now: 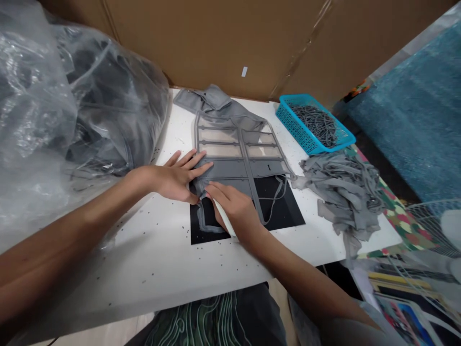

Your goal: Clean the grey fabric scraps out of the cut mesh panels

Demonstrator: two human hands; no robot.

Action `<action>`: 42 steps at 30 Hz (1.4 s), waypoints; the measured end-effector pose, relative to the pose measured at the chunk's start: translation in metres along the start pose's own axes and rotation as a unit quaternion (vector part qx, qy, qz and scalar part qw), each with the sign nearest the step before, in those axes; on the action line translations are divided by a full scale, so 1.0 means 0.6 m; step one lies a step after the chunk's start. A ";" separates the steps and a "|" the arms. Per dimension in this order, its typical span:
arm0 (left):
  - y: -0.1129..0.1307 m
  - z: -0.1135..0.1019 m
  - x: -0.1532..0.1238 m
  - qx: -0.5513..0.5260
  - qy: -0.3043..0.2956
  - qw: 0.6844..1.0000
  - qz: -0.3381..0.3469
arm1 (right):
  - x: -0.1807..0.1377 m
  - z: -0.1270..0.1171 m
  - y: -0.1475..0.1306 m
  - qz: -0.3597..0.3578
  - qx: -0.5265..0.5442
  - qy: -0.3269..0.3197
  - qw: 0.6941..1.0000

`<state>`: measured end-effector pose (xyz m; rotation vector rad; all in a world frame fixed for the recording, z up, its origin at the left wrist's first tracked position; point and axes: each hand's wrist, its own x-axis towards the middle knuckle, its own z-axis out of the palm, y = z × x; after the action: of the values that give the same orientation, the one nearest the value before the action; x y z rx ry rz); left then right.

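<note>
A grey mesh fabric piece (225, 168) with sewn strips and openings lies over a black mat (284, 211). My left hand (178, 180) rests on the fabric's left edge, fingers spread and pressing down. Close beside it, my right hand (236, 209) is closed around a slim white-handled tool (224, 218), gripped like a pen. The tool's tip is hidden near the fabric's lower left edge, so its exact kind cannot be made out. Below the hands, a narrow grey strip (209, 228) loops over the mat, and a thin loose strip hangs at the right.
On the right stands a blue plastic basket (313, 144) full of thin dark grey pieces. In front of it is a heap of grey fabric scraps (344, 190). A large clear plastic bag (108, 96) with dark contents fills the left. Small dark bits dot the white table (154, 283).
</note>
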<state>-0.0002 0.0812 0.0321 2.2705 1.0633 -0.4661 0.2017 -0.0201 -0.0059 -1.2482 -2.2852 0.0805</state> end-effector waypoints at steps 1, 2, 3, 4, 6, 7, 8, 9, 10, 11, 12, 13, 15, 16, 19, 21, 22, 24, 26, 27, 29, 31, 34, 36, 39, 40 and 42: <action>0.000 0.001 0.000 0.003 0.003 1.000 0.003 | -0.001 0.001 -0.003 0.006 -0.005 0.002 1.000; 0.000 0.001 0.000 0.007 0.007 1.000 0.008 | -0.001 0.001 -0.004 0.010 0.001 0.002 1.000; -0.001 0.001 0.000 0.012 0.009 1.000 0.013 | -0.002 0.001 -0.003 0.014 0.018 0.002 1.000; -0.001 0.000 -0.002 0.015 0.008 1.000 0.014 | -0.003 0.000 -0.001 0.018 0.047 0.006 0.999; -0.001 -0.002 -0.005 0.014 0.001 1.000 0.012 | -0.003 -0.004 0.008 0.042 0.127 0.016 0.991; -0.001 -0.003 -0.006 0.010 -0.002 1.000 0.013 | -0.002 -0.006 0.013 0.060 0.172 0.016 0.983; -0.001 -0.005 -0.008 0.006 -0.003 1.000 0.017 | -0.001 -0.009 0.018 0.080 0.214 0.012 0.974; -0.002 -0.005 -0.009 0.003 -0.003 1.000 0.021 | 0.000 -0.012 0.022 0.100 0.247 0.002 0.964; -0.002 -0.006 -0.010 0.002 -0.002 1.000 0.025 | 0.002 -0.014 0.026 0.116 0.270 -0.012 0.956; -0.002 -0.006 -0.011 0.003 0.000 1.000 0.028 | 0.004 -0.016 0.029 0.125 0.285 -0.025 0.950; -0.001 -0.005 -0.011 0.004 0.002 1.000 0.027 | 0.006 -0.018 0.031 0.129 0.294 -0.036 0.946; 0.000 -0.005 -0.011 0.006 0.004 1.000 0.025 | 0.008 -0.020 0.032 0.130 0.299 -0.042 0.944; 0.004 -0.004 -0.012 0.011 0.004 1.000 0.014 | 0.011 -0.021 0.035 0.130 0.306 -0.049 0.942; 0.007 -0.004 -0.012 0.012 0.003 1.000 0.005 | 0.013 -0.022 0.036 0.129 0.309 -0.055 0.941; 0.011 -0.003 -0.011 0.008 -0.004 1.000 -0.014 | 0.014 -0.021 0.038 0.119 0.310 -0.067 0.941; 0.009 -0.002 -0.009 0.006 0.000 1.000 -0.006 | 0.011 -0.018 0.036 0.084 0.298 -0.052 0.950; 0.007 -0.001 -0.008 0.007 0.003 1.000 0.001 | 0.008 -0.016 0.034 0.058 0.279 -0.038 0.958; 0.002 0.001 -0.006 0.009 0.004 1.000 0.009 | 0.002 -0.013 0.026 0.010 0.212 -0.019 0.977; -0.002 0.003 -0.003 0.013 0.001 1.000 0.006 | -0.003 -0.010 0.018 -0.014 0.123 -0.021 0.992; -0.004 0.004 -0.002 0.016 -0.001 1.000 0.003 | -0.005 -0.009 0.015 -0.015 0.083 -0.025 0.996; -0.004 0.005 -0.001 0.018 0.000 1.000 -0.001 | -0.006 -0.008 0.014 0.000 0.028 -0.019 0.999; -0.001 0.006 -0.001 0.016 0.004 1.000 -0.004 | -0.006 -0.008 0.016 0.021 -0.002 0.004 1.000; 0.008 0.003 -0.003 0.012 0.004 1.000 -0.014 | -0.005 -0.012 0.022 0.030 -0.021 0.039 0.999; 0.016 -0.001 -0.005 0.015 -0.005 0.999 -0.029 | -0.004 -0.015 0.024 0.017 -0.036 0.054 0.998; 0.023 -0.004 -0.007 0.022 -0.013 0.999 -0.046 | -0.005 -0.014 0.026 0.013 -0.067 0.066 0.995; 0.023 -0.003 -0.007 0.020 -0.009 0.999 -0.046 | -0.005 -0.013 0.027 0.021 -0.071 0.064 0.995; 0.020 0.000 -0.006 0.011 0.003 0.999 -0.039 | -0.006 -0.009 0.029 0.041 -0.063 0.057 0.996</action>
<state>0.0068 0.0730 0.0384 2.2573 1.1577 -0.5059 0.2192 -0.0139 -0.0075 -1.3738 -2.1693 -0.1050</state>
